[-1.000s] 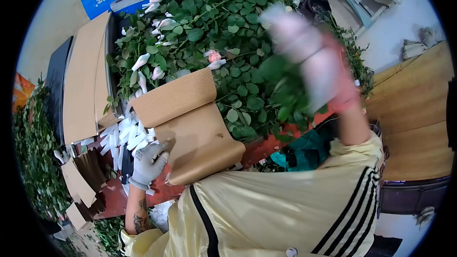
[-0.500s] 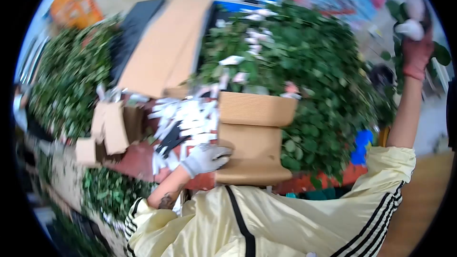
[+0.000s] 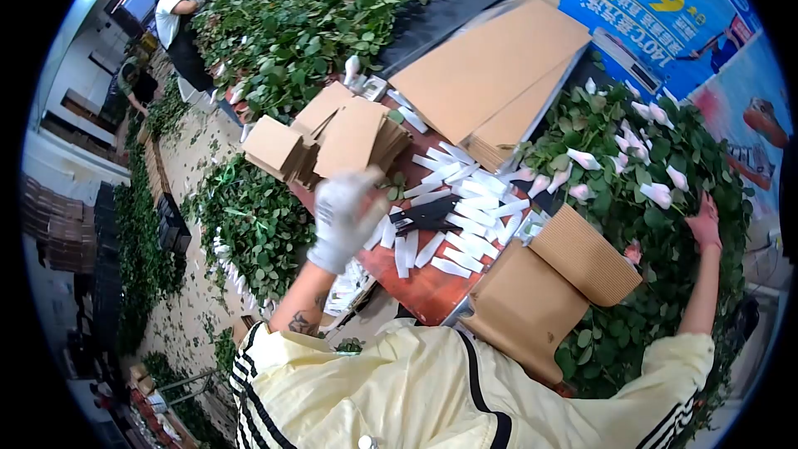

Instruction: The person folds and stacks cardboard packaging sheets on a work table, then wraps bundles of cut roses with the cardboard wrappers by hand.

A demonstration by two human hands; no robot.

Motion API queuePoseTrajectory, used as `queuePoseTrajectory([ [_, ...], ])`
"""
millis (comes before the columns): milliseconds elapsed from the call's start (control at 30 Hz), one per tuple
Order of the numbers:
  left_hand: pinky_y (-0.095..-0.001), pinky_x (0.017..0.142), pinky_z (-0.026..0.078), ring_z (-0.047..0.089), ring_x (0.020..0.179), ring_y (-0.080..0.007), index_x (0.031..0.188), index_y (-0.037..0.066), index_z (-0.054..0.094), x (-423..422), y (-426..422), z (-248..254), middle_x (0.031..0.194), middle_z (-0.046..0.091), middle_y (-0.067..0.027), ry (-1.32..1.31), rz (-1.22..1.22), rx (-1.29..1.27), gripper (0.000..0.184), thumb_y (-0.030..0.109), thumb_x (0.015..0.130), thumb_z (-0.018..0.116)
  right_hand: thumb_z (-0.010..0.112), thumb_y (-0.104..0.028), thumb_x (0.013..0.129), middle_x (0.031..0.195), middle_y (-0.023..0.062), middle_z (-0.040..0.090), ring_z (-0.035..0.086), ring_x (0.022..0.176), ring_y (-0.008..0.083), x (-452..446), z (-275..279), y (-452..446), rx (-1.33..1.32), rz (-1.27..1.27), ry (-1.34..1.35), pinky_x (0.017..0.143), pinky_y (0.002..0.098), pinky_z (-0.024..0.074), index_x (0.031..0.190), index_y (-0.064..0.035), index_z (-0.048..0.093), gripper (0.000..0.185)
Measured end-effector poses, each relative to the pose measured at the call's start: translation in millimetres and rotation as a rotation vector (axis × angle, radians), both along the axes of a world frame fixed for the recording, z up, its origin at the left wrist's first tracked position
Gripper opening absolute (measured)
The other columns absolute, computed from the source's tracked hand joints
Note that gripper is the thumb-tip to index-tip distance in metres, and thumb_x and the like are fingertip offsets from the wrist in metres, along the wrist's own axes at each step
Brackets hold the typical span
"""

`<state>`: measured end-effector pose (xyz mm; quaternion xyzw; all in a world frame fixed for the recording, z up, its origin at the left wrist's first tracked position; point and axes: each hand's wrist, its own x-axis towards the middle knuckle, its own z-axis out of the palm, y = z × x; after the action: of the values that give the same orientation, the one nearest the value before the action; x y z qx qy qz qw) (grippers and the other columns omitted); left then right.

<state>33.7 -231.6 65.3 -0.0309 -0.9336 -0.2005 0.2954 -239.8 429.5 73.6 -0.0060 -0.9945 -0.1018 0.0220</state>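
My left hand (image 3: 342, 214), in a white glove, is in the air beside the stacked cardboard pieces (image 3: 353, 137); motion smears its fingers. Many white paper strips (image 3: 465, 254) lie on the red table to its right, some over a black piece (image 3: 424, 214). My right hand (image 3: 705, 226) rests on the leafy rose pile (image 3: 657, 283), its thumb and fingers apart among the leaves. Pale pink rose heads (image 3: 657, 194) lie just left of it. Between my hands, a corrugated cardboard wrap (image 3: 532, 299) lies at the near table edge, its ribbed flap (image 3: 586, 254) folded up.
Flat cardboard sheets (image 3: 490, 75) lie at the table's back beside a black panel (image 3: 445, 17). Another leafy pile (image 3: 291, 25) covers the far left end, near a person in an apron (image 3: 187, 37). Greenery (image 3: 249, 220) stands on the floor at left.
My view has turned left. My left hand has left the cardboard wrap and moved toward the cardboard stacks. My right hand has come down from holding a rose aloft onto the rose pile.
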Motion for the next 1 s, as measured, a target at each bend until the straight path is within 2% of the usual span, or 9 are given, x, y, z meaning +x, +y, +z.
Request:
queuePoseTrajectory([
  [200,-0.0428,0.096,0.039,0.051,0.111,-0.0396,0.131,-0.004,0.037,-41,-48,12,0.123,0.049,-0.0273,-0.443,0.376,-0.120,0.093,0.058,0.067,0.063,0.058,0.000,0.077,0.145,0.0172,0.028,0.029,0.133,0.0321,102,29,-41,-0.503,0.368,0.356,0.109,0.0403,0.0242,0.136,-0.0033,0.037,0.063],
  [300,-0.0443,0.098,0.036,0.047,0.118,-0.0335,0.140,-0.001,0.024,-52,-46,13,0.129,0.046,-0.0227,-0.713,0.508,-0.022,0.098,0.049,0.067,0.066,0.059,0.001,0.075,0.146,0.0152,0.026,0.027,0.134,0.0301,169,31,-63,-0.699,0.428,0.333,0.110,0.0422,0.0212,0.136,-0.0028,0.037,0.065],
  [433,-0.0492,0.104,0.025,0.046,0.120,-0.0317,0.140,0.000,0.025,-52,-57,0,0.127,0.049,-0.0214,-0.524,0.522,-0.033,0.096,0.047,0.067,0.066,0.059,0.000,0.076,0.135,0.0140,0.041,0.046,0.120,0.0270,223,24,-65,-0.293,0.281,0.490,0.097,0.0381,0.0401,0.135,-0.0023,0.037,0.063],
  [633,-0.0531,0.110,0.010,0.047,0.118,-0.0331,0.135,0.000,0.033,-39,-62,11,0.124,0.050,-0.0200,-0.027,0.561,-0.047,0.079,0.039,0.073,0.063,0.061,-0.046,0.079,0.139,0.0097,0.034,0.032,0.124,0.0351,279,42,-96,-0.619,0.214,0.373,0.093,0.0529,0.0367,0.139,-0.0119,0.031,0.075],
  [733,-0.0384,0.099,0.037,0.048,0.117,-0.0302,0.133,-0.001,0.036,-18,7,45,0.123,0.050,-0.0201,0.223,-0.044,0.482,0.075,0.037,0.075,0.067,0.060,-0.028,0.079,0.128,0.0099,0.043,0.044,0.110,0.0283,293,47,-163,-1.098,0.216,0.085,0.083,0.0434,0.0431,0.135,-0.0076,0.035,0.065],
  [833,-0.0382,0.101,0.034,0.044,0.119,-0.0306,0.131,-0.004,0.035,21,108,63,0.128,0.045,-0.0200,-0.282,-1.067,1.043,0.065,0.047,0.093,0.044,0.060,-0.009,0.079,0.117,0.0102,0.052,0.056,0.097,0.0215,298,49,-236,-1.666,0.073,-0.428,0.073,0.0340,0.0494,0.132,-0.0033,0.039,0.057],
  [900,-0.0385,0.103,0.032,0.040,0.124,-0.0303,0.135,-0.002,0.031,43,149,37,0.134,0.040,-0.0205,-0.551,-1.115,0.982,0.061,0.045,0.097,0.033,0.061,-0.009,0.081,0.095,0.0058,0.057,0.059,0.072,0.0129,307,43,-270,-1.721,-0.131,-0.592,0.050,0.0256,0.0475,0.126,-0.0020,0.042,0.049],
  [933,-0.0384,0.102,0.033,0.042,0.123,-0.0311,0.136,-0.003,0.032,61,162,9,0.133,0.042,-0.0211,-0.603,-0.910,0.870,0.062,0.045,0.097,0.033,0.065,-0.011,0.081,0.095,0.0077,0.059,0.060,0.070,0.0155,321,-5,-248,-1.753,-0.155,-0.222,0.051,0.0290,0.0494,0.123,-0.0020,0.042,0.049],
  [1000,-0.0366,0.094,0.041,0.053,0.111,-0.0303,0.125,-0.004,0.044,67,158,8,0.118,0.053,-0.0212,-0.776,-0.786,0.917,0.050,0.035,0.094,0.045,0.063,-0.003,0.081,0.085,0.0076,0.062,0.061,0.070,0.0148,312,36,-269,-1.610,-0.252,-0.543,0.057,0.0297,0.0503,0.117,-0.0004,0.047,0.040],
])
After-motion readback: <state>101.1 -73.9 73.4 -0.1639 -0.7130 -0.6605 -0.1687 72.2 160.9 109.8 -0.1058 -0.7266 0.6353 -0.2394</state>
